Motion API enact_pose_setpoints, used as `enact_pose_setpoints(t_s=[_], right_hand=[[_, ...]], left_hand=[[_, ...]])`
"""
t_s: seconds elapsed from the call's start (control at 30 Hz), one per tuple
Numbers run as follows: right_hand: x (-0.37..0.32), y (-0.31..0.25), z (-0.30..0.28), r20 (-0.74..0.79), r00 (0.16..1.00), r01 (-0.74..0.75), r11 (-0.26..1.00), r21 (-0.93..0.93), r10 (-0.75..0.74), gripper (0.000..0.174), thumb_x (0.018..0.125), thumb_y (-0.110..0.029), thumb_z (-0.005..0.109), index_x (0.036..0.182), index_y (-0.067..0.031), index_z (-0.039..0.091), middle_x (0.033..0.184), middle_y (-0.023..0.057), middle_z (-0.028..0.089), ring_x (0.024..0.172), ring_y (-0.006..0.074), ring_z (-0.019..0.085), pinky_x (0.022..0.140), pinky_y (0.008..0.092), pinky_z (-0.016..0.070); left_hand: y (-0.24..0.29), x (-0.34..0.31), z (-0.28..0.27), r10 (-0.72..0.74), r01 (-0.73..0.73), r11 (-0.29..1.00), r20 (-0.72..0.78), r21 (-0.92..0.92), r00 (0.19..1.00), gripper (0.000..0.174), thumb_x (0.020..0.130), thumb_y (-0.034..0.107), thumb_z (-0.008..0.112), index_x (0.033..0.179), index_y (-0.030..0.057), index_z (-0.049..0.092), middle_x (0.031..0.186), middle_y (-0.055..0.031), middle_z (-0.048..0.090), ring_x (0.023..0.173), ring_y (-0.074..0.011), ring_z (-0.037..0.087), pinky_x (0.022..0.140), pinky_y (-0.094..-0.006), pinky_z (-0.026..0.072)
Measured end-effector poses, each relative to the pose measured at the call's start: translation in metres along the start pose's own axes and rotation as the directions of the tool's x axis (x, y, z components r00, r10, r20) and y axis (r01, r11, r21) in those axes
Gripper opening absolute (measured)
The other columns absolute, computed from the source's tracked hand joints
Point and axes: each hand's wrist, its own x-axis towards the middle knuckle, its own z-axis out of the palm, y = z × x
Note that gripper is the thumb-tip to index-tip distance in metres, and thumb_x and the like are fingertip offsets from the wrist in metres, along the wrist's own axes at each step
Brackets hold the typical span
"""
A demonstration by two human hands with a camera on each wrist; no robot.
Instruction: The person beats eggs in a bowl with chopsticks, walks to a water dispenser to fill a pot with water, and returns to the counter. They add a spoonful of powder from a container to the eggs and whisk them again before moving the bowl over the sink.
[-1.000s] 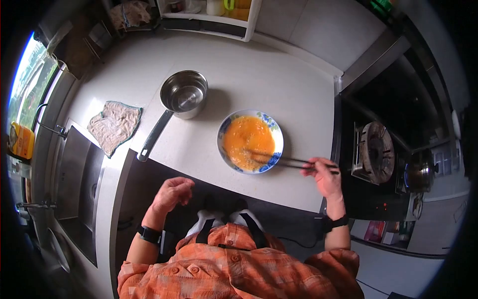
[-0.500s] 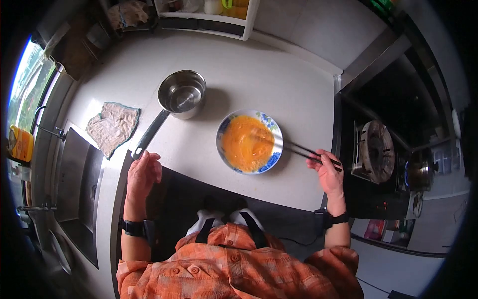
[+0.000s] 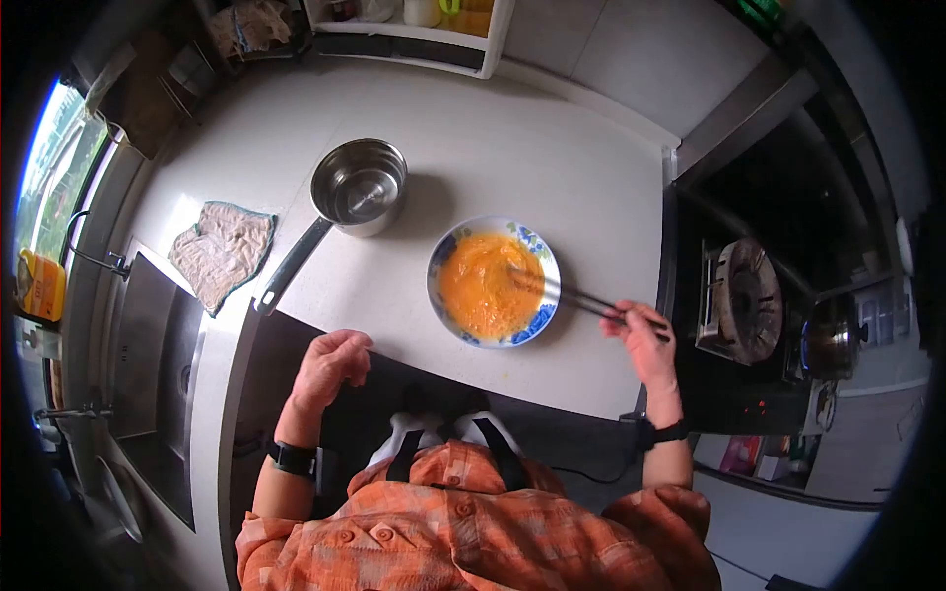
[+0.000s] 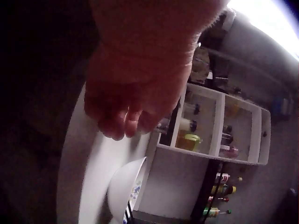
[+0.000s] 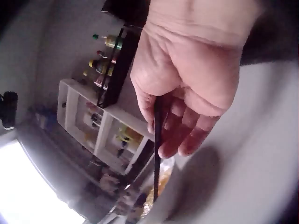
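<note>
Chopsticks (image 3: 579, 297) dipped into beaten egg (image 3: 488, 286) in a blue-patterned bowl (image 3: 535, 242) on the white counter (image 3: 552, 167). The curled fingers of the person's right hand (image 3: 642, 343) pinched them just right of the bowl. The left hand (image 3: 332, 364) rested at the counter's near edge, fingers loosely curled and holding nothing. A steel saucepan (image 3: 360, 185) stood beyond the bowl to the left, and a crumpled cloth (image 3: 222, 251) lay near the sink (image 3: 148, 345).

An orange plaid shirt (image 3: 473, 532), black wrist straps (image 3: 294, 458).
</note>
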Motion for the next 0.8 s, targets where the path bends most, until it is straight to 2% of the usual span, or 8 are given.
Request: enact_pose_setpoints(t_s=[0.1, 0.23, 0.3, 0.4, 0.53, 0.63, 0.7, 0.8], right_hand=[[-0.005, -0.008, 0.006, 0.203, 0.978, -0.058, 0.998, 0.019, 0.053, 0.024, 0.09, -0.012, 0.05, 0.103, 0.0067, 0.056, 0.094, 0.0182, 0.062, 0.084, 0.0263, 0.062, 0.074, 0.0355, 0.0519], [-0.003, -0.005, -0.002, 0.043, 0.998, -0.047, 0.998, -0.048, 0.049, 0.025, 0.089, -0.012, 0.05, 0.104, 0.0071, 0.055, 0.092, 0.0186, 0.062, 0.083, 0.0264, 0.063, 0.073, 0.0354, 0.0521], [-0.005, -0.009, 0.0, 0.134, 0.986, -0.092, 0.995, -0.047, 0.097, 0.025, 0.089, -0.013, 0.05, 0.105, 0.0065, 0.055, 0.092, 0.0178, 0.062, 0.083, 0.0256, 0.062, 0.073, 0.0348, 0.0516], [0.001, -0.008, -0.009, -0.005, 0.999, 0.036, 0.999, 0.006, -0.036, 0.026, 0.09, -0.014, 0.05, 0.105, 0.0064, 0.055, 0.093, 0.0182, 0.062, 0.083, 0.0265, 0.063, 0.074, 0.0355, 0.0518], [-0.008, -0.013, 0.0, 0.203, 0.977, -0.071, 0.997, 0.0, 0.07, 0.026, 0.09, -0.015, 0.05, 0.104, 0.0067, 0.055, 0.094, 0.0182, 0.061, 0.082, 0.0267, 0.063, 0.074, 0.036, 0.0518], [0.0, -0.005, -0.011, 0.01, 0.998, 0.067, 0.998, -0.007, -0.067, 0.025, 0.09, -0.014, 0.049, 0.103, 0.0071, 0.056, 0.094, 0.0185, 0.061, 0.082, 0.0274, 0.063, 0.073, 0.0365, 0.0523], [-0.005, -0.009, -0.004, 0.041, 0.999, 0.0, 0.995, -0.1, 0.004, 0.023, 0.09, -0.011, 0.047, 0.103, 0.0066, 0.055, 0.092, 0.0181, 0.061, 0.082, 0.027, 0.063, 0.072, 0.0372, 0.0521], [-0.01, -0.012, -0.003, 0.143, 0.99, -0.006, 1.0, 0.017, 0.004, 0.024, 0.09, -0.011, 0.047, 0.103, 0.0066, 0.055, 0.092, 0.017, 0.061, 0.082, 0.0269, 0.063, 0.073, 0.0367, 0.0521]], left_hand=[[-0.006, 0.009, 0.01, 0.009, -0.009, 0.999, -0.007, 0.043, 1.0, 0.024, 0.088, 0.026, 0.055, 0.084, 0.0021, 0.06, 0.06, -0.0038, 0.056, 0.047, -0.011, 0.051, 0.044, -0.0213, 0.0414], [-0.015, 0.017, 0.009, 0.026, -0.022, 0.997, -0.05, 0.069, 0.998, 0.026, 0.089, 0.027, 0.054, 0.083, 0.0018, 0.06, 0.06, -0.0043, 0.056, 0.048, -0.0111, 0.052, 0.045, -0.0219, 0.043], [-0.015, 0.016, 0.01, 0.034, -0.03, 0.997, -0.043, 0.072, 0.999, 0.026, 0.089, 0.026, 0.053, 0.083, 0.0016, 0.059, 0.06, -0.0044, 0.056, 0.048, -0.0112, 0.052, 0.045, -0.0222, 0.0433], [-0.016, 0.017, 0.009, 0.035, -0.032, 0.996, -0.035, 0.083, 0.999, 0.026, 0.09, 0.025, 0.052, 0.083, 0.0015, 0.059, 0.06, -0.0045, 0.056, 0.047, -0.0115, 0.052, 0.045, -0.0226, 0.0436], [-0.013, 0.016, 0.01, 0.045, -0.042, 0.993, -0.025, 0.11, 0.999, 0.025, 0.09, 0.025, 0.052, 0.083, 0.0014, 0.059, 0.06, -0.0045, 0.056, 0.047, -0.0119, 0.052, 0.044, -0.023, 0.0436], [-0.016, 0.017, 0.009, 0.045, -0.041, 0.994, -0.04, 0.103, 0.998, 0.025, 0.09, 0.025, 0.052, 0.083, 0.0014, 0.059, 0.06, -0.0043, 0.056, 0.047, -0.0118, 0.052, 0.044, -0.0228, 0.0435], [-0.016, 0.017, 0.009, 0.053, -0.049, 0.994, -0.038, 0.1, 0.998, 0.025, 0.09, 0.025, 0.052, 0.083, 0.0014, 0.059, 0.06, -0.0042, 0.056, 0.047, -0.0117, 0.052, 0.044, -0.0228, 0.0436], [-0.014, 0.016, 0.01, 0.049, -0.045, 0.994, -0.03, 0.102, 0.998, 0.025, 0.09, 0.025, 0.052, 0.083, 0.0015, 0.059, 0.06, -0.0041, 0.056, 0.047, -0.0116, 0.052, 0.044, -0.0227, 0.0438]])
